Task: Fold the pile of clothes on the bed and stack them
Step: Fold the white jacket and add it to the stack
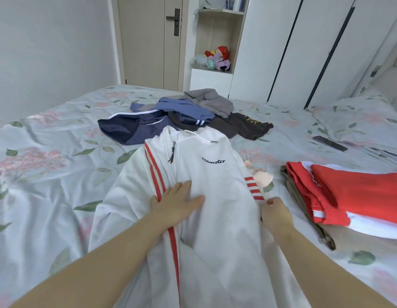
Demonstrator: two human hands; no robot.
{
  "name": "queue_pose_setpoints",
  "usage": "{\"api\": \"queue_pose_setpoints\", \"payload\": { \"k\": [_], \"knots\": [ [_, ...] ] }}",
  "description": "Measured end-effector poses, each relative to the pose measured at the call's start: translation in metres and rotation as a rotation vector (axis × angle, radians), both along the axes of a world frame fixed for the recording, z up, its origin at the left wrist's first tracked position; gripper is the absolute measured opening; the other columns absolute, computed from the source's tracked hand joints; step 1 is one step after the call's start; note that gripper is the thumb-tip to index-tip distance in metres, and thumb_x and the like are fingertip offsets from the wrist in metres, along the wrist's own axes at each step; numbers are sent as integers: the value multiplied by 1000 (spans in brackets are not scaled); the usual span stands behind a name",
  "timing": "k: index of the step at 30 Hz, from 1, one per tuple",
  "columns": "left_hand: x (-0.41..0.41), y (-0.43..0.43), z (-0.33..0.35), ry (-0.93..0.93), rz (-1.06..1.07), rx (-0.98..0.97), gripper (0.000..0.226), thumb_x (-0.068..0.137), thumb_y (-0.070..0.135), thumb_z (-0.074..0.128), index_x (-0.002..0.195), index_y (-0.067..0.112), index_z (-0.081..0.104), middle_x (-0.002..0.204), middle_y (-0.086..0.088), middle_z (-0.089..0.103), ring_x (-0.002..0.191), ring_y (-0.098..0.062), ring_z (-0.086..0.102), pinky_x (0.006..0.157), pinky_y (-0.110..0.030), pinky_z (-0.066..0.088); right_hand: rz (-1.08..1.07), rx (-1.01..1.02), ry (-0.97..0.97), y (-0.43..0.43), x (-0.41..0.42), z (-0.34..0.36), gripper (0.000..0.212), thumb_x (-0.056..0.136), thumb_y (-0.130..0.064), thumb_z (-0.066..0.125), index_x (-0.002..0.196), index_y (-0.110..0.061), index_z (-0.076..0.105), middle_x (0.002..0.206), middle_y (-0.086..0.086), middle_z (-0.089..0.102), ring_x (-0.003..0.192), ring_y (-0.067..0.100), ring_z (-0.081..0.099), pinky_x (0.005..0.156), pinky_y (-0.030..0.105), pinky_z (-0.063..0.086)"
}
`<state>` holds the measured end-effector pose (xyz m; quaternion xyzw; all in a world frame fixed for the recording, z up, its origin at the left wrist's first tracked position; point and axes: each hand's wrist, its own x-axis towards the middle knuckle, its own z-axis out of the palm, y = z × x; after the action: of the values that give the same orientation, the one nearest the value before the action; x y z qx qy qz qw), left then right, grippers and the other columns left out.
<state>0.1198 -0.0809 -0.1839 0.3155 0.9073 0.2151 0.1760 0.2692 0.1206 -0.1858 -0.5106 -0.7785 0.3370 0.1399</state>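
A white zip-up hooded jacket with red stripes lies spread on the bed in front of me. My left hand rests flat on its middle, fingers straight, beside a red-striped band. My right hand pinches the jacket's right edge near the red-striped cuff. Behind the jacket lies a loose pile of clothes: navy, blue, grey and dark brown pieces. To the right sits a stack of folded clothes, red and white on top of a khaki piece.
The bed has a pale floral sheet. A dark phone lies at the right near a pillow. Behind the bed stand a door, a shelf with plush toys and white wardrobes.
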Motion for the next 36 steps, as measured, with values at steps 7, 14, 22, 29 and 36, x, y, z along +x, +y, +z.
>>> {"api": "queue_pose_setpoints", "payload": {
  "k": [7, 14, 22, 29, 36],
  "knots": [
    [71, -18, -18, 212, -54, -132, 68, 86, 74, 15, 148, 45, 9, 159, 13, 3, 146, -16, -11, 113, -52, -11, -55, 46, -323, -39, 66, -8, 63, 80, -59, 54, 129, -21, 43, 133, 5, 46, 123, 29, 40, 95, 40, 32],
    [87, -21, -17, 240, -93, -277, 82, 79, 83, 15, 149, 42, 8, 160, 10, -3, 145, -20, -16, 112, -54, -14, 75, 60, -102, -23, 83, 21, 23, 80, -16, 59, 61, -14, 45, 63, 1, 50, 70, 25, 52, 50, 24, 32],
    [83, -20, -21, 270, -108, -303, 80, 80, 81, 17, 149, 43, 4, 159, 11, -5, 145, -20, -17, 111, -54, -13, -106, 9, 463, 51, 81, 125, 7, 87, -9, 57, 87, -2, 61, 82, 9, 50, 70, 21, 42, 59, 26, 32],
    [82, -16, -24, 287, -110, -324, 81, 79, 82, 16, 149, 43, 3, 159, 12, -6, 145, -20, -16, 111, -55, -11, -388, 262, 243, 90, 84, 154, 40, 91, -18, 46, 131, -18, 51, 132, 19, 43, 116, 40, 47, 97, 43, 39],
    [83, -15, -25, 302, -100, -320, 81, 79, 82, 16, 149, 44, 3, 159, 13, -5, 145, -20, -15, 112, -54, -10, -469, 131, 122, 48, 85, 63, 56, 82, -33, 59, 124, -6, 35, 129, 18, 37, 121, 38, 40, 93, 47, 36]
  ]
}}
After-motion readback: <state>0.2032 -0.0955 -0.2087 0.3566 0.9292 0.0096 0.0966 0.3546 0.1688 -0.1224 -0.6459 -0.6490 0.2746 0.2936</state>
